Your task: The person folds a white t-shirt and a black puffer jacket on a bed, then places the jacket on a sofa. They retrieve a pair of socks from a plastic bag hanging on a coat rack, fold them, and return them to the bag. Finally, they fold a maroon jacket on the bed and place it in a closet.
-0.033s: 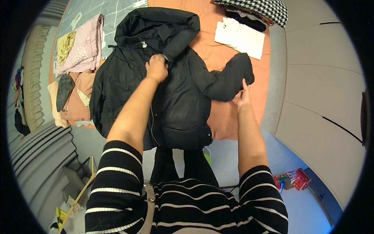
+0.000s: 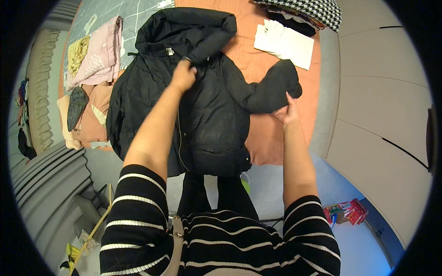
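A black hooded puffer jacket (image 2: 209,108) lies spread on the bed, its hood at the far end and its hem toward me. My left hand (image 2: 185,77) is closed on the jacket's front near the zip, just below the collar; its fingertips are partly hidden. At the right, the jacket's sleeve (image 2: 274,89) bends outward, its end raised. My right hand (image 2: 287,112) grips the underside of that sleeve near the cuff, thumb up along the fabric. The other sleeve lies along the jacket's left side.
Orange bedding (image 2: 267,142) covers the bed under the jacket. Folded white clothing (image 2: 285,45) and a houndstooth-covered pile (image 2: 308,13) lie at the far right. Pink folded cloth (image 2: 99,57) and more garments lie at the left. Pale cabinets (image 2: 382,101) stand on the right.
My left hand has shifted slightly away from me along the jacket's front. The right sleeve end has moved a little up and to the right with my right hand.
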`<state>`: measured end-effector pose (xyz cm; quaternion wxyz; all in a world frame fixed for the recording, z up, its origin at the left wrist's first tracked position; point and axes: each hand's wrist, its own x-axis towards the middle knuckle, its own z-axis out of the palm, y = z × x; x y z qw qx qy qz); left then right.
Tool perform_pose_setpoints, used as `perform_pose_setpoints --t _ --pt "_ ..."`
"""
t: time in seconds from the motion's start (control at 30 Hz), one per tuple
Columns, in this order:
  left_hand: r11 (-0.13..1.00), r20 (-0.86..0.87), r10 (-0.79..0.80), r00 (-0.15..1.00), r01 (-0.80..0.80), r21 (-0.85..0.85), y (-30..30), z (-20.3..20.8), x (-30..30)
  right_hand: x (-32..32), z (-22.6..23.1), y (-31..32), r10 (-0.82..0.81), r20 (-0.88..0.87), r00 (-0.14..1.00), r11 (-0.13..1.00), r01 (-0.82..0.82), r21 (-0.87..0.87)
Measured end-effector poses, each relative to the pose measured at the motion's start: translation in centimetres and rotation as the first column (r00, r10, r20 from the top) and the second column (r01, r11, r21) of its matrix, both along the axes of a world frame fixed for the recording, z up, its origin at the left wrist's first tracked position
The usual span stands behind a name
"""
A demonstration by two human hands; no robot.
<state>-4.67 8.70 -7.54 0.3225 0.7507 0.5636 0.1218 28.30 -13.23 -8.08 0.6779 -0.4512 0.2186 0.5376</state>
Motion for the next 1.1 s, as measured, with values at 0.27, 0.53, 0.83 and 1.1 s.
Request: perform_pose_setpoints --t 0.27,0.53,0.83,1.1 --pt "0.689 0.464 0.637 0.616 -0.185 -0.700 4.0 3.1 -3.4 14.5 4.0 -5.9 -0.370 0.286 0.884 0.927 0.372 0.049" --pt "0.809 0.193 0.537 0.821 -0.437 -0.392 0.7 -1.9 -4.4 9.7 5.6 -6.1 -0.413 0.299 0.860 0.902 0.432 0.004" --pt "0.873 -0.171 -0.472 0.865 0.486 0.050 -17.1 3.7 -3.3 3.0 3.1 -6.6 0.056 0.443 0.895 0.908 0.139 -0.396" --pt "0.824 -0.481 -0.558 0.676 0.383 -0.418 -15.0 -0.5 0.6 -2.8 -2.4 -5.6 0.374 -0.042 0.926 0.881 -0.369 -0.297"
